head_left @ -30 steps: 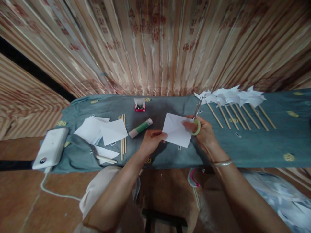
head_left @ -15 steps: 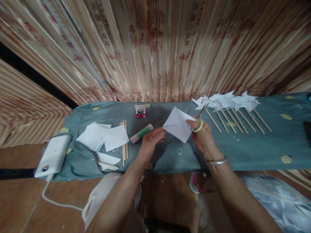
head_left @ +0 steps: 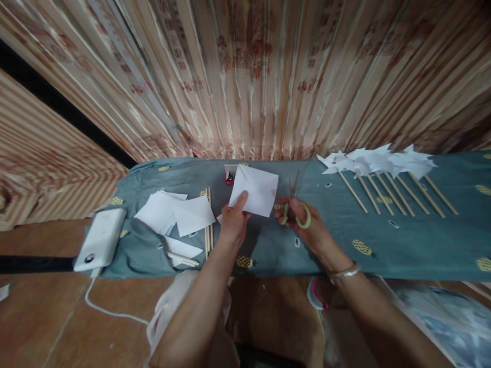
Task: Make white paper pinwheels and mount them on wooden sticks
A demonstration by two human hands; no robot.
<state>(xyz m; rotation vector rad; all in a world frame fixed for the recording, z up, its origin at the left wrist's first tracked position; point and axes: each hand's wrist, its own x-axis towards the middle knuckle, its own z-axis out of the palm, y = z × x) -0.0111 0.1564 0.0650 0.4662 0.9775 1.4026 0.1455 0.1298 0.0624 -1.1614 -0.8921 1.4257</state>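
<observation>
My left hand (head_left: 232, 222) pinches the lower corner of a creased white paper square (head_left: 255, 189) and holds it up above the blue-grey cloth-covered table (head_left: 402, 240). Just to the right, my right hand (head_left: 304, 226) grips small scissors with pale green handles (head_left: 294, 209), blades pointing up and away. The scissors are apart from the paper. A silver bangle (head_left: 345, 272) sits on my right wrist.
A row of finished paper pinwheels on wooden sticks (head_left: 383, 168) lies at the right. Loose white paper squares (head_left: 174, 214) and bare sticks (head_left: 207, 220) lie at the left, with a white device (head_left: 100, 239) and its cable. A small red box (head_left: 230, 177) peeks out behind the held paper.
My right hand let go of the paper and now holds only the scissors. My left hand carried the paper leftward and raised it. The glue stick is now hidden.
</observation>
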